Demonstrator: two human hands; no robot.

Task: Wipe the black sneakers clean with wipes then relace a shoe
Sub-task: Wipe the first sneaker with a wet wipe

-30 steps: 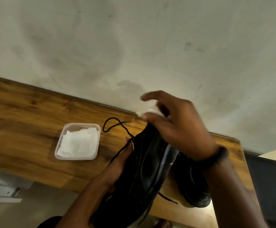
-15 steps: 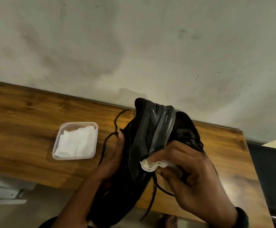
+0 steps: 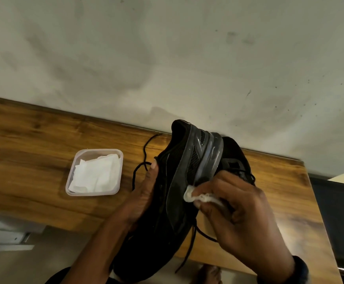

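A black sneaker [image 3: 179, 193] is held tilted on its side above the wooden table [image 3: 33, 165], heel pointing away from me. My left hand [image 3: 144, 195] grips its upper from the left, thumb near the lace eyelets. My right hand [image 3: 241, 214] pinches a crumpled white wipe [image 3: 195, 196] against the sneaker's side near the sole. The second black sneaker [image 3: 236, 160] rests on the table behind the first, mostly hidden. Loose black laces [image 3: 144, 156] trail onto the table and hang below the shoe.
A clear plastic tub [image 3: 94, 153] holding folded white wipes sits on the table left of the shoes. A stained pale wall rises right behind the table. The table's right end borders a dark object [image 3: 339, 218]. Floor shows below the front edge.
A second ago my right hand was over the sneaker's far end with the wipe; it has come down to the side near the sole. The sneaker's heel now shows.
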